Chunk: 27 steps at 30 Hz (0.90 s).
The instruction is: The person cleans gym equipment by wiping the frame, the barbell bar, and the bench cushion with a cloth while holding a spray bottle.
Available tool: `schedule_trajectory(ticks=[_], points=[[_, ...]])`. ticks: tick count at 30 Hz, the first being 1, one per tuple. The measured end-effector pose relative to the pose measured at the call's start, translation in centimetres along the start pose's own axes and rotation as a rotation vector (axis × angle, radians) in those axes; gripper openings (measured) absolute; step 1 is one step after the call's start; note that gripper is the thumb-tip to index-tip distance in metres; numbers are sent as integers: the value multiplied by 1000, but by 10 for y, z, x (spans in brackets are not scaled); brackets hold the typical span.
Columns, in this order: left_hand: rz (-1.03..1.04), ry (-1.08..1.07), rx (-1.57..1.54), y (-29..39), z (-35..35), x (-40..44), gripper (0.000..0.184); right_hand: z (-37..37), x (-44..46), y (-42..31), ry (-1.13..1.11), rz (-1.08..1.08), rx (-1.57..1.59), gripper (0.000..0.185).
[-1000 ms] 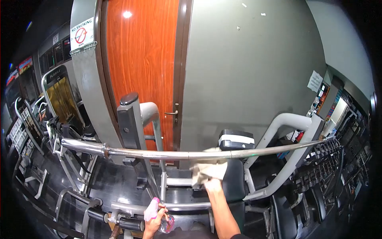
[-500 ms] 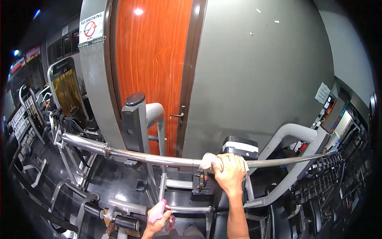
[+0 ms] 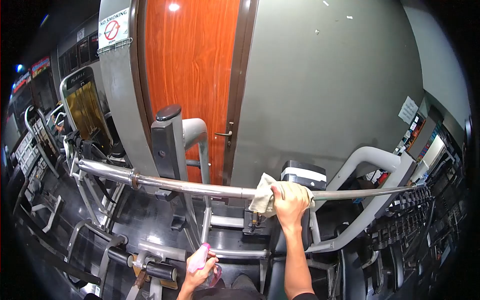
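A long metal barbell (image 3: 200, 187) spans the view, resting across a grey bench press rack (image 3: 169, 145). My right hand (image 3: 291, 201) is closed over the bar with a pale cloth (image 3: 263, 196) between palm and metal. Part of the cloth sticks out to the left of my thumb and hangs below the bar. Low in the view, my left hand (image 3: 200, 270) is wrapped round a spray bottle with a pink head (image 3: 201, 254). The bottle's body is partly hidden by my fingers.
Behind the rack stand a wooden door (image 3: 192, 75) and a grey wall (image 3: 330, 95). A black padded block with a white band (image 3: 304, 176) sits just beyond the bar. Dumbbells (image 3: 405, 215) line the right side; gym machines (image 3: 82, 110) fill the left.
The cloth now shows more to the left of my right hand, spread higher and lower around the bar. My right hand stays near the same stretch; the view has shifted slightly.
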<state>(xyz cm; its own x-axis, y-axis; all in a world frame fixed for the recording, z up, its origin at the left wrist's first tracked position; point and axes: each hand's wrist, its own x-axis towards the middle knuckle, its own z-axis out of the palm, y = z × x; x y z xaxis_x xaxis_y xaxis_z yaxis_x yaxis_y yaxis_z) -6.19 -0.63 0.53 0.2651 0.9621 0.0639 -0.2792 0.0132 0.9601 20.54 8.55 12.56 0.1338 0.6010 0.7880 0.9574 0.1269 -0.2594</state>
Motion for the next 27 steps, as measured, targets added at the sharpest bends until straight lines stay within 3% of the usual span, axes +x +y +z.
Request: schedule_trajectory(ticks=[1,3,5,7,9,11,12,13,15,17,19,21,25,27], points=[[16,20,-12,1,0,-1,13,4,-6,5,-7,0,1,22],[31,39,-26,1,-2,-4,13,6,-15,11,207,-151,67,19],[28,73,-12,1,-5,-5,13,5,-29,10,220,-147,120,19],[41,85,-4,2,-7,-7,13,8,-43,11,224,-43,282,35],[40,112,5,2,-10,-8,13,4,-57,6,247,63,377,35],[50,117,-7,2,-11,-5,13,-9,-57,-8,262,491,931,31],[50,116,-19,1,-11,-6,13,-16,-46,-14,355,592,1050,27],[45,120,-17,2,-10,-6,13,-29,-26,-33,381,598,1786,23],[50,122,-24,1,-8,0,13,-9,-8,-53,472,313,1134,23],[68,109,-17,0,-7,3,13,0,27,-77,342,-285,454,24],[54,104,-10,2,-3,5,13,48,28,-112,-60,-305,372,24],[33,114,-17,-3,-2,4,13,72,17,-137,-341,-300,78,26],[46,114,-51,-10,1,1,13,68,18,-116,-394,-402,91,28],[30,106,-27,-3,3,-1,13,69,20,-107,-282,-515,226,30]])
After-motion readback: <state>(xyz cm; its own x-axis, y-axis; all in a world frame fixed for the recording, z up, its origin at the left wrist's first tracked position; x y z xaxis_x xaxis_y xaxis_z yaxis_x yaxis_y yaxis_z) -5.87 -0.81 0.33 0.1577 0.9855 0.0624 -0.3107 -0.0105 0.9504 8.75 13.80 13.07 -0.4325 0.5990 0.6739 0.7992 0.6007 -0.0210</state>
